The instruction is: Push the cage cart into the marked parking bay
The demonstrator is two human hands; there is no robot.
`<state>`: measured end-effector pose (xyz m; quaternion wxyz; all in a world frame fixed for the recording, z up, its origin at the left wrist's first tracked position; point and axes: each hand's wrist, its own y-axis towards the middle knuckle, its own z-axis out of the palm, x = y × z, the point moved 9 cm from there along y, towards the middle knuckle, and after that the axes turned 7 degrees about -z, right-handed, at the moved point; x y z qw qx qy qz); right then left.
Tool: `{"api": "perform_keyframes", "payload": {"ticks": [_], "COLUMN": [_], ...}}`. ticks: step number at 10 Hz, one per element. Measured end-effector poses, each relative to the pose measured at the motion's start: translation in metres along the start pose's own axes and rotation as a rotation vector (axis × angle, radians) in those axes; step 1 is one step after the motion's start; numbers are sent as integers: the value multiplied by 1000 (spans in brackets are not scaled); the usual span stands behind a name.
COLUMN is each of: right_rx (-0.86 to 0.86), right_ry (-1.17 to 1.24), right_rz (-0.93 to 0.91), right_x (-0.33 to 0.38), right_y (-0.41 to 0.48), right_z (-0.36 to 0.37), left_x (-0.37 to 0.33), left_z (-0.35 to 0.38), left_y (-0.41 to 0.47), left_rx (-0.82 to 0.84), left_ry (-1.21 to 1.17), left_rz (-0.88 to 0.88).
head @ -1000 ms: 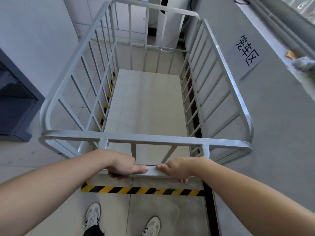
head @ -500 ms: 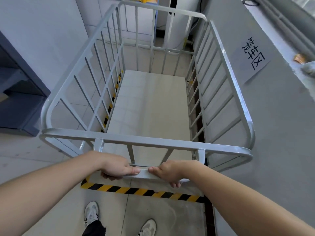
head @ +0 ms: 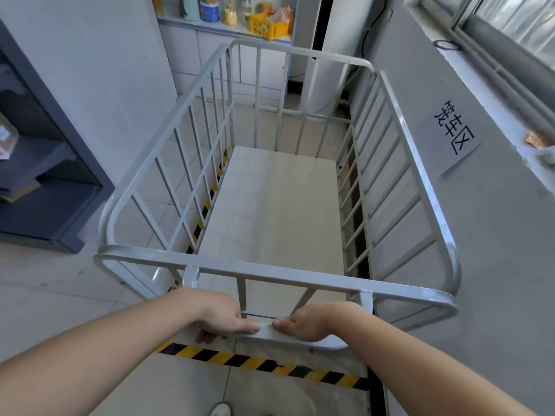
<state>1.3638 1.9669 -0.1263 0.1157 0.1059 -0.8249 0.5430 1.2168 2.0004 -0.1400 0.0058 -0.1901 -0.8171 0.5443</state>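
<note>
Gripping: both hands are clenched on the flat white handle bar [head: 267,333] at the near end of the white metal cage cart [head: 279,205], thumbs on top and nearly meeting at the middle.
Left hand: the left hand [head: 223,316] wraps the bar's left half, fingertips curling out beneath it.
Right hand: the right hand [head: 306,321] wraps the right half, fingers folded under the bar.
Cart: a railed frame of white tubes with vertical bars on all four sides and a pale flat deck [head: 276,211] inside, with nothing lying on it.
Cart position: it stands just beside the grey wall [head: 495,250] on the right, its long side running along that wall.
Bay marking: black-and-yellow striped floor tape [head: 261,363] crosses the tiled floor [head: 45,295] just under the handle, nearer the person than the cart's end rail; a second strip of the same tape [head: 207,202] runs along the cart's left side, seen through the bars.
Sign: a white paper sheet with black characters [head: 455,132] is stuck to the right wall above the cart's rail.
Surroundings: a dark grey shelving unit [head: 45,181] stands to the left, well apart from the cart; a yellow plastic crate [head: 271,25] sits on a shelf beyond the far end.
Feet: a white shoe toe [head: 220,409] shows at the bottom edge.
</note>
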Motion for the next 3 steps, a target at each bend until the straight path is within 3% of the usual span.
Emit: {"api": "perform_keyframes", "payload": {"ticks": [3], "right_rx": [-108], "right_ry": [-47], "right_rz": [70], "right_x": [8], "right_y": [-19], "right_z": [-25], "left_x": [-12], "left_z": [-35], "left_y": [-23], "left_rx": [-143], "left_ry": [174], "left_rz": [59]}}
